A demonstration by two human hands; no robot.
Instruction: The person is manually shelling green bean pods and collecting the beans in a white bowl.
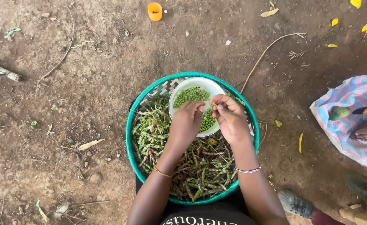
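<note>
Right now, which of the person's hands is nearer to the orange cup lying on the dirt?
Left. The left hand is over the white bowl of peas, more directly below the orange cup. The right hand sits farther to the side, also at the bowl. Neither is close to the cup.

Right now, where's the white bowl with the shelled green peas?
In the head view, the white bowl sits in the far part of the green woven basket, beyond the heap of pods, partly under the left hand and right hand.
</note>
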